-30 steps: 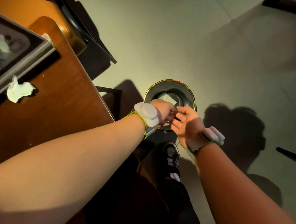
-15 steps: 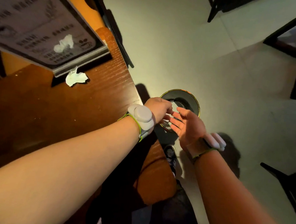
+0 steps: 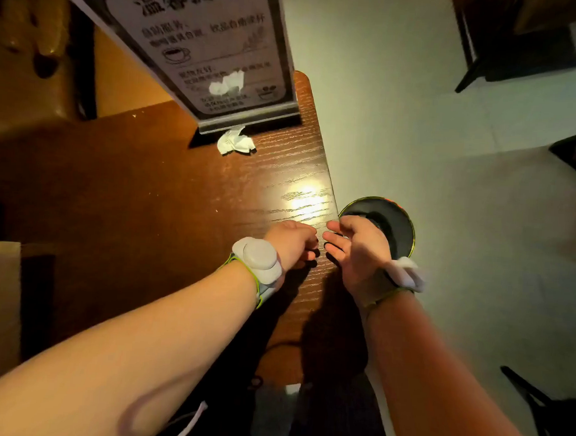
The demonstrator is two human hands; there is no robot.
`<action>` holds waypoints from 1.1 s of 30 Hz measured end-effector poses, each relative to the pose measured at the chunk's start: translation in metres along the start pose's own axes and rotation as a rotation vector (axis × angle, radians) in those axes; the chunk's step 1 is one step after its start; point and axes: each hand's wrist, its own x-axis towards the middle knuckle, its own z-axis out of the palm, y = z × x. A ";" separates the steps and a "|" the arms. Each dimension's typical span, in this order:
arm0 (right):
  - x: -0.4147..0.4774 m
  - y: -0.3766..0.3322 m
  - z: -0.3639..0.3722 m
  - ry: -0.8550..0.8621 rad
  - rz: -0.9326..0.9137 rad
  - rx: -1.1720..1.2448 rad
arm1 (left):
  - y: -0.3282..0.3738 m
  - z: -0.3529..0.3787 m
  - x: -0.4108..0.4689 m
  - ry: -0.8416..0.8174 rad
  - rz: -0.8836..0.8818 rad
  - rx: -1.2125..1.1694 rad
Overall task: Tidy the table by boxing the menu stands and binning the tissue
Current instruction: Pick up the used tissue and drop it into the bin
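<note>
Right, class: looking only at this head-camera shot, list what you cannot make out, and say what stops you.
- Bin contents: head view, the right hand covers part of the opening and the inside is dark.
- Left hand fingers: curled under, so whether they hold anything is hidden.
- Menu stand top: cut off by the upper edge; its small print is too blurred to read.
- Tissue: its rear part is tucked against the stand's base.

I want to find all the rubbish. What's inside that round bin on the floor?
The bin looks dark inside; no rubbish is visible. The right hand covers its near part, so that part can't be seen.
</note>
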 end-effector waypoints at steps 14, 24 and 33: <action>-0.005 0.023 0.104 -0.158 0.034 -0.192 | -0.002 -0.110 0.002 0.184 -0.021 -0.288; 0.004 0.028 0.142 -0.208 0.056 -0.309 | -0.004 -0.141 0.018 0.149 -0.080 -0.345; 0.038 0.003 0.159 -0.141 -0.089 -0.263 | 0.029 -0.151 0.052 0.087 -0.039 -0.176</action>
